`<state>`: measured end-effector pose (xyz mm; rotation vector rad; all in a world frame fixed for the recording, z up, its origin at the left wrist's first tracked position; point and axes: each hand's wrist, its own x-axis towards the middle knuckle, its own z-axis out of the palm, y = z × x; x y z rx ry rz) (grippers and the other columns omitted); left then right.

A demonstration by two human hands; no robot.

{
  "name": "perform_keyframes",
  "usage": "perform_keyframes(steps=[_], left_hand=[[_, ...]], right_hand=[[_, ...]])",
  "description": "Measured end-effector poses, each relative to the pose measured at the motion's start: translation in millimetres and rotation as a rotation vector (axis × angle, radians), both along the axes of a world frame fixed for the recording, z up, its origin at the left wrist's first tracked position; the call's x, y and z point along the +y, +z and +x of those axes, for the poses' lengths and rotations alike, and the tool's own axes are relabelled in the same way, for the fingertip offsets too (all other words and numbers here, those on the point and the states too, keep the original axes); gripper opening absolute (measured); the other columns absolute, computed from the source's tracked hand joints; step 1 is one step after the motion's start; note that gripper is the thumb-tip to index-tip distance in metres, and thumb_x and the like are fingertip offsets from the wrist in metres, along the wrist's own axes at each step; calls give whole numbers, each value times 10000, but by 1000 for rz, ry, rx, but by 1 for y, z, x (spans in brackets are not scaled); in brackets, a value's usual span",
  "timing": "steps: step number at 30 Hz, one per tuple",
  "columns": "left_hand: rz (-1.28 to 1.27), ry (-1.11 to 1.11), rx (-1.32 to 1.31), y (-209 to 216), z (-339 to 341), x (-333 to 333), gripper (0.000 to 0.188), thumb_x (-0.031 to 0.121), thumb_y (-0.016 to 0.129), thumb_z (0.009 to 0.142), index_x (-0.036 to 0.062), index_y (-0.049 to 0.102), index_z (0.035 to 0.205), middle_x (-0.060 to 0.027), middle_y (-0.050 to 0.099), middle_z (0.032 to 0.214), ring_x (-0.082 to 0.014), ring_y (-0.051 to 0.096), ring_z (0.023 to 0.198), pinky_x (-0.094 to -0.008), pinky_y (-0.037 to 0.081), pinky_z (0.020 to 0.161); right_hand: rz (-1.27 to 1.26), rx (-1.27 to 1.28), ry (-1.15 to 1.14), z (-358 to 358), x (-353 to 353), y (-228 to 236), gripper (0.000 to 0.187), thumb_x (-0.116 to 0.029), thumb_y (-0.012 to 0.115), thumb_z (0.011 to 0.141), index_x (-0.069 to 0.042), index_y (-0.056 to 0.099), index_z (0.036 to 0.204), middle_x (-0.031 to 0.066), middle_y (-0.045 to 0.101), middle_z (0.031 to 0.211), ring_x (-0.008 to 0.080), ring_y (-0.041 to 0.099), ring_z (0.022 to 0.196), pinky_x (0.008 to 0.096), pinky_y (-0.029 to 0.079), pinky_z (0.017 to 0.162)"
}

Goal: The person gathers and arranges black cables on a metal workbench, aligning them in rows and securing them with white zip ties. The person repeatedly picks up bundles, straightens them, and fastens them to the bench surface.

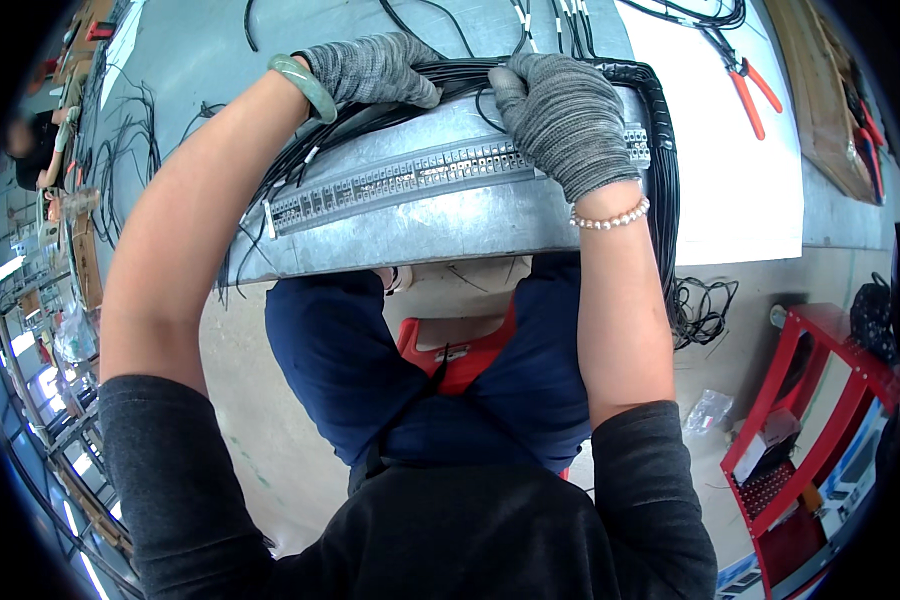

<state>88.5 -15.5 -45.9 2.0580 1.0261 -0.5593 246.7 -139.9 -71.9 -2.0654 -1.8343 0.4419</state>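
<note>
Black cable bundle crosses the metal table between your gloved hands, turns a corner at right and drops over the near edge. Nearest you, its hanging tail ends in a tangle beside your right leg; a knee or foot catching those loops could drag the whole run toward you.

Just inside the near edge lies a long terminal strip, slanting from near left to far right. Your right wrist, ringed by a bead bracelet, passes close over its right end, where a dropped forearm might knock it askew.

Farther in, your left hand is closed on the bundle, thumb on the near side and fingers over the far side. Your right hand bends over the same bundle, though its back hides the fingertips, and you cannot tell how tight that hold is. Uneven pressure could let strands slip or cross; one loose loop already bows out toward the strip. At left, your green bangle could snag a wire.

Farthest off, tagged wires fan out and could tangle if pulled. Red-handled pliers lie at far right, where a swept elbow is unlikely to reach.
</note>
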Motion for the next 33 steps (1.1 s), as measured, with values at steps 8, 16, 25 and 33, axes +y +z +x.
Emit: perform_keyframes(steps=[8, 16, 25, 33], left_hand=[[-35, -82, 36, 1, 0, 7, 437, 251, 695, 796, 14, 620, 1156, -70, 673, 908, -159, 608, 856, -300, 475, 823], [-44, -98, -40, -7, -7, 14, 466, 252, 710, 799, 30, 603, 1194, -67, 674, 926, -153, 604, 844, -308, 483, 815], [43, -93, 9, -12, -4, 12, 448, 248, 728, 791, 41, 616, 1172, -74, 678, 899, -158, 608, 811, -313, 490, 794], [-41, -116, 82, -2, 4, 10, 347, 220, 636, 811, 28, 639, 1100, -112, 682, 907, -206, 635, 840, -352, 494, 823]], right_hand=[[3, 88, -63, 5, 3, -4, 401, -350, 437, 940, -48, 694, 877, 173, 667, 793, 315, 658, 767, 424, 522, 759], [-20, 123, -79, 5, 7, -8, 428, -356, 427, 934, -28, 694, 864, 197, 662, 793, 332, 657, 766, 434, 522, 763], [-84, 169, -160, 6, 9, 1, 453, -363, 416, 936, -20, 696, 845, 213, 661, 790, 340, 659, 760, 438, 530, 766], [-148, 126, -84, 14, 10, 0, 421, -369, 461, 906, -25, 703, 913, 193, 677, 835, 330, 665, 781, 440, 531, 775]])
